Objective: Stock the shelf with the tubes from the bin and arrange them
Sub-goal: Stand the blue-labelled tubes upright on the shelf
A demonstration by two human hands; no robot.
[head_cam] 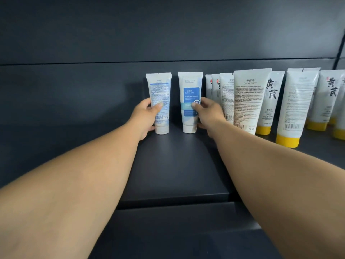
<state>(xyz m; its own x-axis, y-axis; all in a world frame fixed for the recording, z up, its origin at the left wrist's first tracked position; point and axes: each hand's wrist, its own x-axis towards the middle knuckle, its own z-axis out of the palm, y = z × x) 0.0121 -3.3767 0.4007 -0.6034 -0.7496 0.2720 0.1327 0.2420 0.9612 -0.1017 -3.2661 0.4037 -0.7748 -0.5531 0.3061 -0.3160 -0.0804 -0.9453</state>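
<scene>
Two white tubes with blue print stand cap-down at the back of the dark shelf (pixel 173 165). My left hand (pixel 147 116) grips the left tube (pixel 160 98), whose back label of small text faces me, with the thumb across its front. My right hand (pixel 207 113) grips the right tube (pixel 189 98), which shows a blue front label, thumb pressed on that label. The two tubes stand a little apart. The bin is out of sight.
To the right stands a row of several white tubes with yellow caps (pixel 246 101), some with large black characters (pixel 271 90), another near the front (pixel 295 105). The shelf's back wall (pixel 93 90) rises behind them. The shelf's front edge (pixel 173 196) runs below my forearms.
</scene>
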